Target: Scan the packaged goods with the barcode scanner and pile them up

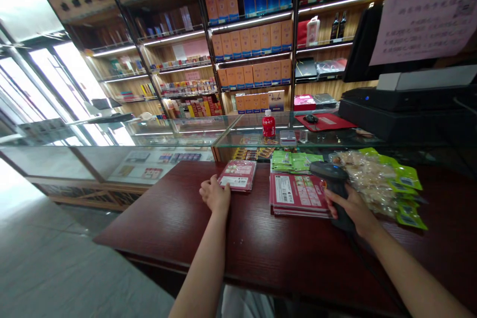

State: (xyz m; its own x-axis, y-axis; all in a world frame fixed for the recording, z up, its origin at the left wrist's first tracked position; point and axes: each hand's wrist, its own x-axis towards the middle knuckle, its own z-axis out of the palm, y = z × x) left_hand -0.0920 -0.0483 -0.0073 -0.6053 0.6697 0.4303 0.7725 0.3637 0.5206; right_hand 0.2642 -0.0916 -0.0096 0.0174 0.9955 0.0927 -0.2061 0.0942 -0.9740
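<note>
My right hand (pixel 352 206) is wrapped round the handle of a black barcode scanner (pixel 331 174), whose head points left over a stack of flat red packets (pixel 298 194). A cord runs from the scanner down towards the table's front edge. To the left, my left hand (pixel 216 196) has its fingers curled at the near left corner of another flat red packet (pixel 237 175), with the thumb on its edge. That packet lies on the table with its white label up. Green packets (pixel 292 160) lie just behind the right-hand stack.
Clear bags with green labels (pixel 376 179) are heaped right of the scanner on the dark red table (pixel 261 243). Behind it, a glass counter (pixel 238 131) carries a red bottle (pixel 268 124), a mouse (pixel 310 119) and a monitor (pixel 361 49). Stocked shelves line the wall.
</note>
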